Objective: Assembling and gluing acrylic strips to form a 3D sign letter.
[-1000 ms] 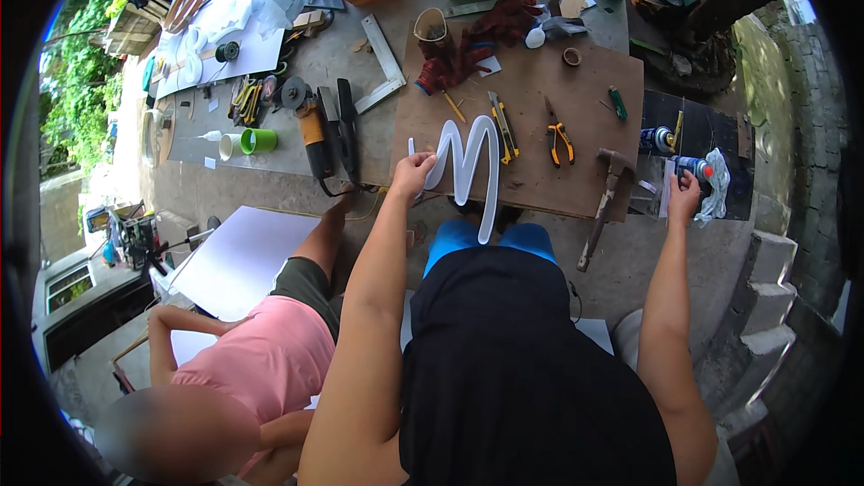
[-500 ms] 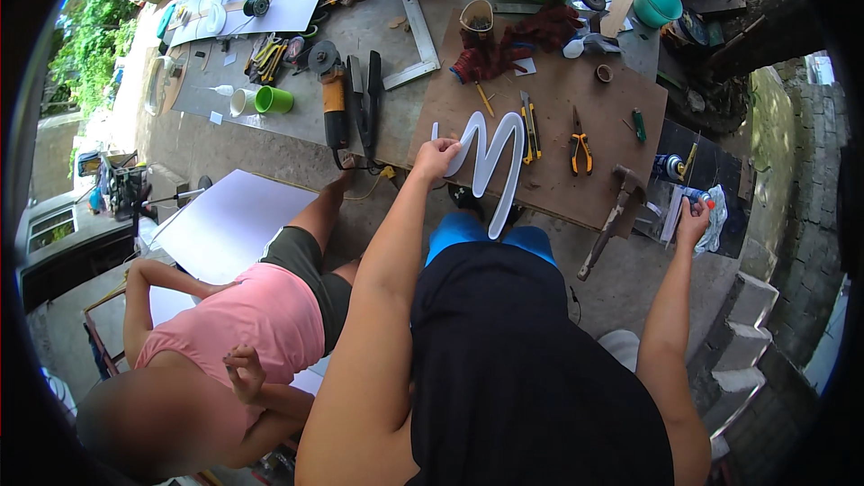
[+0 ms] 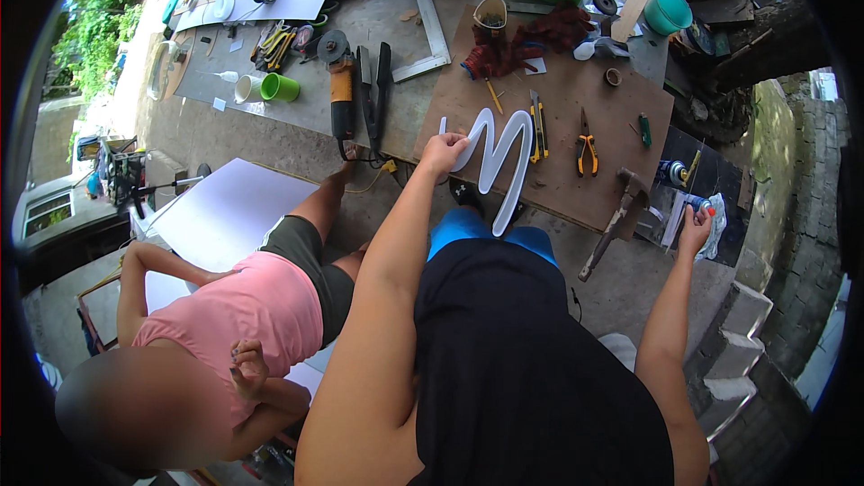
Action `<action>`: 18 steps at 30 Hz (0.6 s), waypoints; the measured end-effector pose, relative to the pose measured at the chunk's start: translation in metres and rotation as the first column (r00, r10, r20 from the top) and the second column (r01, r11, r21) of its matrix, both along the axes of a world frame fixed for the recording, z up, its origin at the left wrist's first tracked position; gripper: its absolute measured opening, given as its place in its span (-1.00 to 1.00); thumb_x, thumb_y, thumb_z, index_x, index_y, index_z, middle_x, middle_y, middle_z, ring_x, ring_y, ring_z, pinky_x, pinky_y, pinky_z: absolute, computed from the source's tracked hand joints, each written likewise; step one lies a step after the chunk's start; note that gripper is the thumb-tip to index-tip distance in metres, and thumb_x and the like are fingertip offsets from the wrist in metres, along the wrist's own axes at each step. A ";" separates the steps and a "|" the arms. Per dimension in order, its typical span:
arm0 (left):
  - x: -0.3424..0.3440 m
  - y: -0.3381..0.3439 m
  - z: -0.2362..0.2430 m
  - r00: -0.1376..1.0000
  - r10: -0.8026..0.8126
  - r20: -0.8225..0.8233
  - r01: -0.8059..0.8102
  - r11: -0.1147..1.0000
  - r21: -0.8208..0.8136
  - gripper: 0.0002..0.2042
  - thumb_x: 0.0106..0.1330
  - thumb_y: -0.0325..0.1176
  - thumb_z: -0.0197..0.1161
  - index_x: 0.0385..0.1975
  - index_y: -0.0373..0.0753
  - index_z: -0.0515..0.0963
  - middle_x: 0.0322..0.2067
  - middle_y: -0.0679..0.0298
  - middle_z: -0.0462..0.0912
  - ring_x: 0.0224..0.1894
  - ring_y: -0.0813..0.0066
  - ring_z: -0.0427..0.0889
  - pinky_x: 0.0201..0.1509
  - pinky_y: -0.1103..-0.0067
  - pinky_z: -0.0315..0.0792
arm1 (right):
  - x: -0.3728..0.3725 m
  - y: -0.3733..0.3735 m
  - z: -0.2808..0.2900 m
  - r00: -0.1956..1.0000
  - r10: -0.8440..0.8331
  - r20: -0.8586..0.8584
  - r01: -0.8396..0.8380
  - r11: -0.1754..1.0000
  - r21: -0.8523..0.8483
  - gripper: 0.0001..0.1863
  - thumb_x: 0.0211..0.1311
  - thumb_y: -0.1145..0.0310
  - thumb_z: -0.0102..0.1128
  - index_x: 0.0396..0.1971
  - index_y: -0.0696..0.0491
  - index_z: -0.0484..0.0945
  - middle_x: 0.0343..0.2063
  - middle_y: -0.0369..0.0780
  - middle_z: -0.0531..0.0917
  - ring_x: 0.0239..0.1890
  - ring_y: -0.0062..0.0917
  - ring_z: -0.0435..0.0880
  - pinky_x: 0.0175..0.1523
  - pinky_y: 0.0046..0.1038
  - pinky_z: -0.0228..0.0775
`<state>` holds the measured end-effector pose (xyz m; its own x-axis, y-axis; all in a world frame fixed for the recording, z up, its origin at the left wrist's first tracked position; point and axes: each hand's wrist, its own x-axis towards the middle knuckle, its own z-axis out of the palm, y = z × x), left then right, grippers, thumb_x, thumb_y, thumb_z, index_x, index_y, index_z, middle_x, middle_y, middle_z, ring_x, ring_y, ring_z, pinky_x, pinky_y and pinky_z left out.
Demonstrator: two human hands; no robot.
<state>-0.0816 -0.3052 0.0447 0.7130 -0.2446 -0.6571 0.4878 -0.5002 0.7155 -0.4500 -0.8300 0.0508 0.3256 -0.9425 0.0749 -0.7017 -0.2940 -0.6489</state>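
My left hand (image 3: 444, 153) pinches a white, curvy zigzag letter shape (image 3: 489, 156) by its left side. It hangs over the table's front edge, its long right end slanting down toward my lap. At the far right, my right hand (image 3: 694, 232) has its fingers closed round a small blue bottle with a red tip (image 3: 698, 204), partly hidden by the fingers. Just beyond it lies crumpled clear plastic (image 3: 715, 236). On the brown board near the letter shape are a yellow cutter (image 3: 538, 126), pliers with orange handles (image 3: 587, 148) and a hammer (image 3: 615, 225) jutting past the edge.
An angle grinder (image 3: 340, 90), a metal square (image 3: 430, 40), green cup (image 3: 279, 87) and red gloves (image 3: 499, 56) lie on the table. A blue-topped can (image 3: 672, 171) lies near my right hand. Another person in a pink top (image 3: 256, 310) is at my left beside a white sheet (image 3: 236, 211).
The whole view has shifted slightly. My hands keep their holds on the letter shape and the bottle, with little movement. The other person's head has shifted a little to the left.
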 end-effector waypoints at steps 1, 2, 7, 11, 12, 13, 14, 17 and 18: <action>0.000 0.000 0.000 1.000 0.000 0.006 0.000 1.000 -0.002 -0.69 0.29 -0.26 0.34 -0.11 -0.36 0.66 -0.29 0.22 0.73 -0.27 0.52 0.65 -0.16 0.55 0.51 | 0.001 0.002 0.002 1.000 0.000 0.008 0.000 1.000 -0.012 -0.45 0.13 0.19 0.45 0.02 0.23 0.54 -0.14 -0.08 0.64 -0.12 -0.38 0.62 0.04 -0.40 0.44; 0.000 0.000 0.001 1.000 0.001 0.013 -0.001 1.000 -0.005 -0.69 0.29 -0.26 0.34 -0.10 -0.36 0.66 -0.29 0.22 0.73 -0.27 0.52 0.64 -0.16 0.55 0.51 | 0.003 0.004 0.005 1.000 0.000 0.017 0.000 1.000 -0.024 -0.46 0.14 0.19 0.45 0.02 0.22 0.54 -0.13 -0.08 0.64 -0.11 -0.38 0.63 0.05 -0.39 0.44; -0.003 -0.001 0.005 0.997 -0.013 0.079 0.010 0.999 0.036 -0.69 0.28 -0.26 0.34 -0.10 -0.35 0.65 -0.27 0.17 0.74 -0.26 0.46 0.68 -0.13 0.52 0.52 | 0.016 0.014 0.023 1.000 0.025 0.009 -0.024 0.997 -0.069 -0.50 0.17 0.22 0.42 0.01 0.22 0.54 -0.13 -0.07 0.65 -0.10 -0.36 0.64 0.06 -0.39 0.45; -0.006 0.003 0.022 0.962 -0.059 0.265 0.034 0.995 0.099 -0.68 0.28 -0.22 0.32 -0.12 -0.35 0.64 -0.24 0.06 0.73 -0.22 0.29 0.71 -0.08 0.44 0.54 | 0.031 0.026 0.040 0.995 0.089 0.039 -0.084 0.989 -0.124 -0.55 0.21 0.25 0.38 0.01 0.19 0.55 -0.16 -0.10 0.66 -0.12 -0.38 0.63 0.04 -0.37 0.45; -0.008 0.004 0.029 0.928 -0.062 0.367 0.019 0.992 0.121 -0.67 0.28 -0.20 0.32 -0.15 -0.36 0.64 -0.25 0.06 0.72 -0.23 0.26 0.71 -0.08 0.42 0.54 | 0.034 0.030 0.045 0.994 0.105 0.020 -0.102 0.985 -0.138 -0.55 0.22 0.25 0.37 0.02 0.18 0.55 -0.15 -0.12 0.66 -0.12 -0.39 0.63 0.03 -0.37 0.45; -0.006 0.010 0.035 0.918 -0.046 0.393 -0.013 0.989 0.148 -0.66 0.28 -0.20 0.30 -0.08 -0.32 0.59 -0.23 0.08 0.68 -0.16 0.18 0.66 0.00 0.35 0.50 | 0.039 0.034 0.050 0.994 0.106 0.005 -0.104 0.984 -0.146 -0.57 0.23 0.27 0.36 0.02 0.15 0.55 -0.14 -0.14 0.66 -0.11 -0.41 0.62 0.02 -0.38 0.45; -0.004 0.019 0.038 0.918 -0.044 0.394 -0.014 0.990 0.144 -0.66 0.28 -0.20 0.30 -0.08 -0.32 0.59 -0.23 0.08 0.68 -0.16 0.18 0.66 0.00 0.35 0.50 | 0.044 0.038 0.054 0.994 0.106 0.005 -0.105 0.983 -0.151 -0.57 0.23 0.27 0.36 0.02 0.15 0.55 -0.14 -0.14 0.66 -0.11 -0.41 0.62 0.02 -0.38 0.45; 0.001 0.062 0.041 0.797 0.044 0.602 -0.343 0.854 0.392 -0.49 0.24 -0.20 0.31 0.14 -0.30 0.39 -0.08 0.05 0.54 0.06 0.06 0.49 0.20 0.28 0.33 | 0.074 0.070 0.093 0.994 0.107 0.026 -0.102 0.984 -0.148 -0.60 0.25 0.28 0.33 0.03 0.14 0.55 -0.13 -0.15 0.65 -0.10 -0.45 0.62 0.00 -0.41 0.45; 0.005 0.078 0.038 0.793 0.043 0.608 -0.387 0.806 0.448 -0.41 0.22 -0.20 0.32 0.20 -0.29 0.30 -0.01 0.01 0.48 0.14 0.02 0.42 0.26 0.26 0.27 | 0.085 0.078 0.106 0.991 0.121 0.055 -0.112 0.983 -0.144 -0.62 0.27 0.29 0.31 0.03 0.13 0.55 -0.14 -0.16 0.66 -0.11 -0.47 0.62 -0.01 -0.43 0.45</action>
